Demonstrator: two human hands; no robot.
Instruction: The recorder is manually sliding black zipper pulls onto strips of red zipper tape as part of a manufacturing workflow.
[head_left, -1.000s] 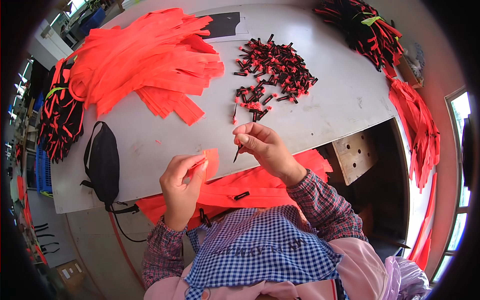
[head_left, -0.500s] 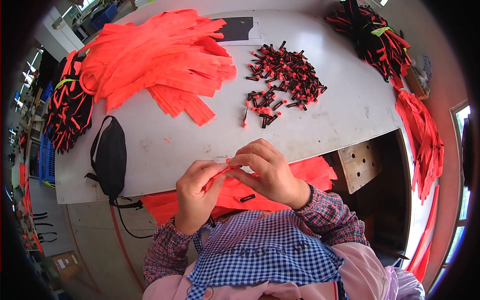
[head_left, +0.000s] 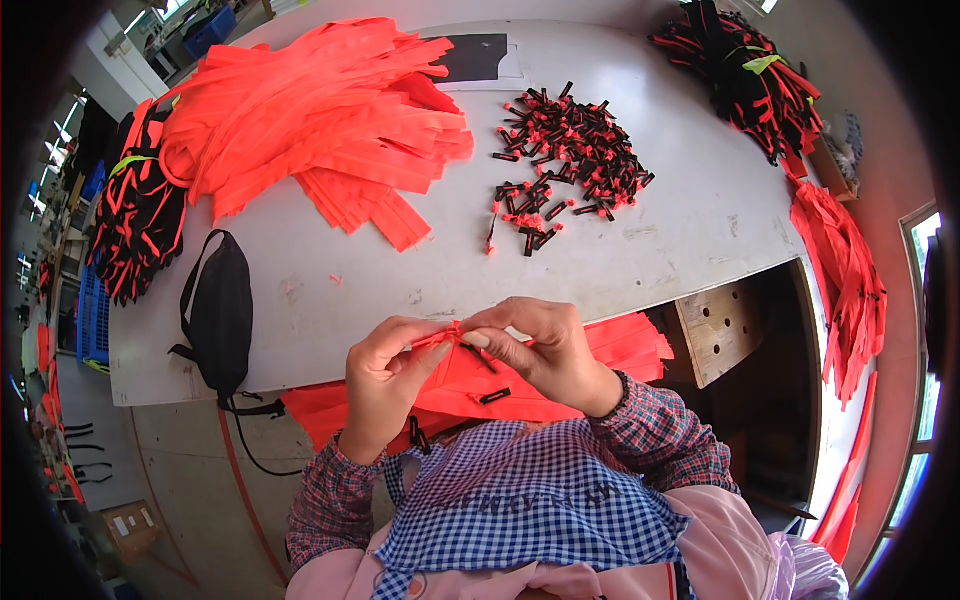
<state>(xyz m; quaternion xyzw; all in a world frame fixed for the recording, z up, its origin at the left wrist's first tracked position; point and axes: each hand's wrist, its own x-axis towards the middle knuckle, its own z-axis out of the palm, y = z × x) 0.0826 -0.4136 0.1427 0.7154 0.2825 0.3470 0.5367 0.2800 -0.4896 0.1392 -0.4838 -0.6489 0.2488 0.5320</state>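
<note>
My left hand [head_left: 382, 372] pinches the end of a red fabric strip [head_left: 432, 341] between thumb and fingers. Against it, the thumb and forefinger of my right hand [head_left: 555, 350] are pinched on a small red bit at the strip's end; its exact form is too small to make out. A dark tab [head_left: 482, 361] hangs just below the fingertips. Under both hands, more red strips [head_left: 625, 343] lie across my lap at the table's front edge. One black pull tab [head_left: 495, 397] rests on them, and black tabs [head_left: 418, 434] dangle below my left wrist.
On the white table [head_left: 430, 285] lie a large heap of red strips [head_left: 320, 110] and a pile of black pull tabs with red ends [head_left: 590, 150]. A black pouch [head_left: 222, 315] sits at left. Black-and-red bundles [head_left: 140, 215] flank the table; an open compartment [head_left: 765, 400] gapes at right.
My right hand has lowered slightly, and its fingers have shifted around the strip's end. The dark tab below the fingertips now shows more plainly. My left hand keeps its pinch.
</note>
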